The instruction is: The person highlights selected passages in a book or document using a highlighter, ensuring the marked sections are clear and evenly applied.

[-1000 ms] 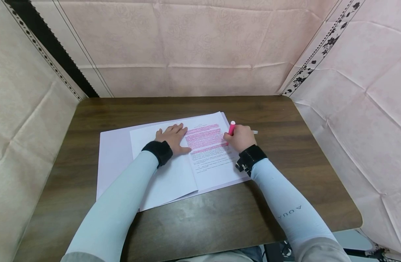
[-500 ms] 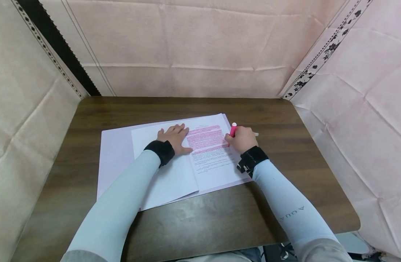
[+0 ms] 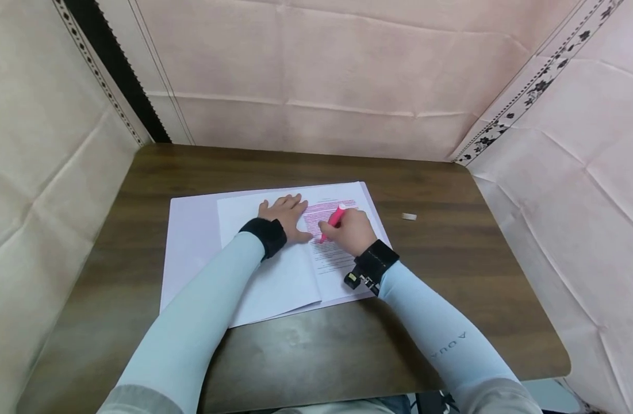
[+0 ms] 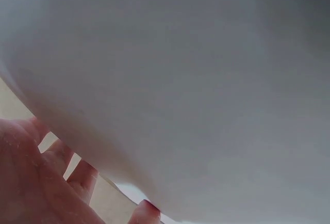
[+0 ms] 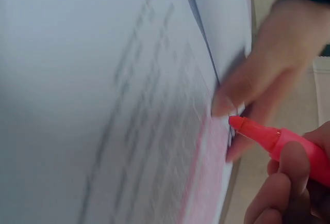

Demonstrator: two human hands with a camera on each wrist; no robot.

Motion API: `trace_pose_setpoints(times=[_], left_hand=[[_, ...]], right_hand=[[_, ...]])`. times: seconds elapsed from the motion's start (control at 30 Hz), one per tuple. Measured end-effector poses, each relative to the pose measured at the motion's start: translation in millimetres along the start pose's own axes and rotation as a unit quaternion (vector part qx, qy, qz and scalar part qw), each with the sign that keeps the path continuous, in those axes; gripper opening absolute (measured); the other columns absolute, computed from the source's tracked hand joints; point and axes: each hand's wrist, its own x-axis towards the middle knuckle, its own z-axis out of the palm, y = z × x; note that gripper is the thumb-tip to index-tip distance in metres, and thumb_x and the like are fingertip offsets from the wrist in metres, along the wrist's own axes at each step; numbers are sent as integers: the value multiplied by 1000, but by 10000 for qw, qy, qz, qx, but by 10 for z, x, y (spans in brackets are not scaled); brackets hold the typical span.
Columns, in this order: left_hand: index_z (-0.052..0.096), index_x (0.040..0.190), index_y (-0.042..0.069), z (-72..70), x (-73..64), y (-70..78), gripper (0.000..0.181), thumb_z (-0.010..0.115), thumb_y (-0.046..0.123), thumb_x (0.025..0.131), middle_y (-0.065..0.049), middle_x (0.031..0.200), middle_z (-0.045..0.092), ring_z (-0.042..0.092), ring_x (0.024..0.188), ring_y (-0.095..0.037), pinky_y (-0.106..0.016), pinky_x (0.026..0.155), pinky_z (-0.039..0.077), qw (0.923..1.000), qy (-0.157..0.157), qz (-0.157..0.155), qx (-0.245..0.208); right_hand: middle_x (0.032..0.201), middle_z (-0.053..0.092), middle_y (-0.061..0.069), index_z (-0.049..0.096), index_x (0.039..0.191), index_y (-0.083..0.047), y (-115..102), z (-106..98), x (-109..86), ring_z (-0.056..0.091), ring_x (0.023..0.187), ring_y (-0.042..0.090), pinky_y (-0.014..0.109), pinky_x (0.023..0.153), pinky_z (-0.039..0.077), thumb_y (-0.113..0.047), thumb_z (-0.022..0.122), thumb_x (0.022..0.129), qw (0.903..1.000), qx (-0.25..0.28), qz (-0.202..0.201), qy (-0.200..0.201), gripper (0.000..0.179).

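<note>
An open booklet of white pages [image 3: 275, 287] lies tilted on the table, its right page printed with lines of text [image 3: 330, 263]. Pink marking covers the upper lines. My left hand [image 3: 287, 217] rests spread on the blank left page, thumb near the fold. Over the printed page, my right hand [image 3: 353, 231] grips a pink highlighter [image 3: 337, 214]. In the right wrist view the uncapped highlighter [image 5: 278, 139] points toward the left thumb [image 5: 227, 102] at the start of the lines. Whether its tip touches the paper I cannot tell.
A small white piece [image 3: 409, 217] lies on the brown wooden table [image 3: 476, 276], right of the booklet. A pale lilac sheet or cover [image 3: 192, 230] shows under the pages on the left. Pale cloth [image 3: 347, 75] hangs behind and at both sides.
My right hand has moved left with the highlighter, from the right ends of the lines to their left ends. The left hand stays on the page. The view has shifted slightly.
</note>
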Motion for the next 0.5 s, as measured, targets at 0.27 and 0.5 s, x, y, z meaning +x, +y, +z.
trace_pose_setpoints(times=[0.27,0.5], left_hand=[[21,178,27,40,85,-2,105,68,73,95,-2,185,11,12,169,-32,-70,131,9,10000,-23,-45,-46],[22,178,26,42,80,-17,105,68,73,95,-3,185,12,13,169,-32,-71,130,9,10000,28,16,-44]], right_hand=[[66,65,7,77,86,-10,-54,143,34,65,65,28,29,58,45,-43,83,99,9999,-123,-64,55,36],[65,64,7,77,86,-9,-72,192,51,64,64,27,29,58,43,-43,83,99,9996,-218,-144,59,37]])
